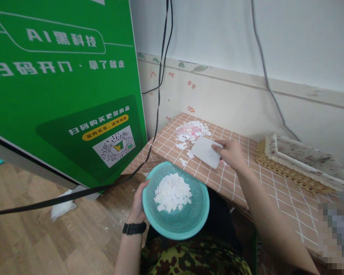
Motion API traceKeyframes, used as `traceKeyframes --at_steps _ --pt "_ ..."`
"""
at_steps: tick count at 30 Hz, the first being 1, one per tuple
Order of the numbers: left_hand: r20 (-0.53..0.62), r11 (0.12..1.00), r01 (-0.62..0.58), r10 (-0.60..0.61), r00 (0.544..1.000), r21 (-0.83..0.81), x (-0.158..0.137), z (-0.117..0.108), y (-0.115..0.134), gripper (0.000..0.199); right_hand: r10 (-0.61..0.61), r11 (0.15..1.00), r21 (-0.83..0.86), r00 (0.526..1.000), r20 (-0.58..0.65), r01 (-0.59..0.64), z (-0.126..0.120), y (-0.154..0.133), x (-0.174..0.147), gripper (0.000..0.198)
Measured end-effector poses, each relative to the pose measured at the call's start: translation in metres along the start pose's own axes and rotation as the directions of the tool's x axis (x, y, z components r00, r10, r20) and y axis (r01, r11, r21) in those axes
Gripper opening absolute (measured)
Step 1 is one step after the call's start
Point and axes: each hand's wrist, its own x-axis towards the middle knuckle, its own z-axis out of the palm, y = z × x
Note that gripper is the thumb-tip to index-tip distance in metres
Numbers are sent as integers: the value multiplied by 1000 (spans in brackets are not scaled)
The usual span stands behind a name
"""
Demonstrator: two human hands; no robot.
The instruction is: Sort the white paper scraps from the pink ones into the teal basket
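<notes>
So the left hand [139, 202], the one with the black watch [134, 228] on its wrist, has its grip closed on the side of a teal mesh colander [197, 225]. Part of the fingers is hidden behind the rim, but it's got hold of it. The colander is over the person's lap, right by the front edge of the counter [232, 185], and there's a heap of white paper scraps [173, 193] sitting in it.

The right hand [229, 152] is over the counter with its grip pinching the right-hand side of a white sheet [205, 151], thumb and fingers pressed together on it. The sheet is tilted, and I can't tell if its low edge touches the cloth. Just beyond it is a loose pile of white and pink scraps [192, 130], with a few strays between the pile and the counter's edge. A bit of pink peeks out below the right hand, too little to name.

Further right on the same brown-and-white checked cloth there's a lined wicker basket [292, 172]. On the left stands a big green cabinet [74, 91] with a QR code [114, 147] on it.
</notes>
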Motion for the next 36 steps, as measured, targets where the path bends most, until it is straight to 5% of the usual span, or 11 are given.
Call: traceKeyframes --at_steps 13,22,30,36 --pt "-19 1000 -6 6 1000 -8 1 -1 0 13 191 940 298 980 -49 -168 -17 28 -54 48" --pt "-15 1000 -15 15 1000 20 3 -4 -3 15 115 928 365 989 -92 -74 23 24 -49 45" --pt "-2 1000 1 -1 1000 15 3 -3 -3 14 186 919 369 978 -97 -139 -3 44 -68 50" --pt "-8 999 26 -26 1000 21 1 1 -4 14 90 934 353 993 -77 -57 35 28 -46 48"
